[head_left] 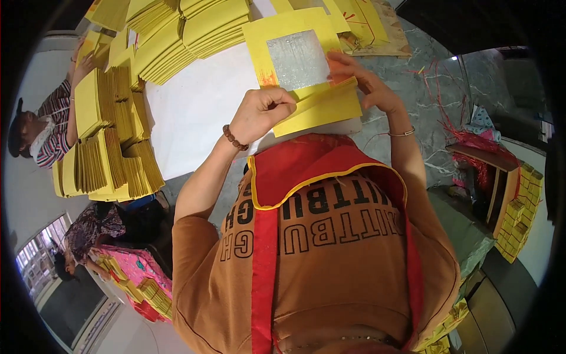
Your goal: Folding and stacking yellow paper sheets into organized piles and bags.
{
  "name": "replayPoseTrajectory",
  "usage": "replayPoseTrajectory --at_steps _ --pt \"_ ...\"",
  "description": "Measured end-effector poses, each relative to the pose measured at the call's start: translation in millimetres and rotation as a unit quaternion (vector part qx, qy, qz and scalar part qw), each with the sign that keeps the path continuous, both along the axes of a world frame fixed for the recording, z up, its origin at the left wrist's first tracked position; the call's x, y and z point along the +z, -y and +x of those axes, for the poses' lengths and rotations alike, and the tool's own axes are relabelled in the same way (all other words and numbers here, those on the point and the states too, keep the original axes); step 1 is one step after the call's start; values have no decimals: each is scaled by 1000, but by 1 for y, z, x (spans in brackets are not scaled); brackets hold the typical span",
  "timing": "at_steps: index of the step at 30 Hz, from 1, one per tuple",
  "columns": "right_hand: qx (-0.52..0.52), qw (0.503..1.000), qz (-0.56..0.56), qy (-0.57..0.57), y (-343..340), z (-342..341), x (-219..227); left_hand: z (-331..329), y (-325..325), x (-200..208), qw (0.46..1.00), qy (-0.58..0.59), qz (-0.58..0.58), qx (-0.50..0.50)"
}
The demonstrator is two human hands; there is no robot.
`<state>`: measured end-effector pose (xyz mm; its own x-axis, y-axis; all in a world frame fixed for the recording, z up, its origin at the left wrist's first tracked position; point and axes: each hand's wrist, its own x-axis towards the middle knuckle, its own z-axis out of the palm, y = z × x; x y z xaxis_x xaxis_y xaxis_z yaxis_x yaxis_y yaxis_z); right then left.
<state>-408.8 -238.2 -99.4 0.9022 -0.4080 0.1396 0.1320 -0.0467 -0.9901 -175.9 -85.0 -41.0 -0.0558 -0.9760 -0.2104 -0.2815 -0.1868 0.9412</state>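
In front of me lies a yellow paper sheet [254,44] with a silver foil square [298,59] in its middle and orange-red marks at its side. Its near part is folded over as a flap [321,109]. My left hand [262,112] is closed, thumb and forefinger pinching the flap's left end. At the right edge, my right hand [371,85] has its fingers apart, the fingertips on or just over the sheet beside the foil. Its thumb stands off from the paper's corner.
White paper [194,106] covers the table. Stacks of folded yellow paper [97,106] line its left and far sides. Another person [53,124] reaches in at far left; a second person [91,233] bends lower left. Red strings [442,106] and a wooden stand [501,194] are at right.
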Motion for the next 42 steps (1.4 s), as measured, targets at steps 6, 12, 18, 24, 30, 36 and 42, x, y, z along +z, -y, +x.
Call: replayPoseTrajectory --at_steps 6,12,18,24,30,36,42 --pt "9 1000 -3 -6 2 -5 4 -3 -2 0 1000 -12 11 -2" --pt "-23 999 -33 -25 4 -4 -3 -20 -3 -2 883 276 -367 -97" --pt "-50 999 15 0 -4 0 2 -29 -3 7 830 400 -348 -173" --pt "-75 996 49 0 -4 0 -3 -21 4 0 876 319 -327 -155" --pt "-118 977 169 -52 -8 3 8 -24 6 -2 892 239 -376 -70" --pt "-75 995 59 -20 -9 1 5 -24 4 -5 887 254 -378 -74" --pt "-85 992 87 -17 -9 1 7 -33 1 5 819 413 -364 -162"
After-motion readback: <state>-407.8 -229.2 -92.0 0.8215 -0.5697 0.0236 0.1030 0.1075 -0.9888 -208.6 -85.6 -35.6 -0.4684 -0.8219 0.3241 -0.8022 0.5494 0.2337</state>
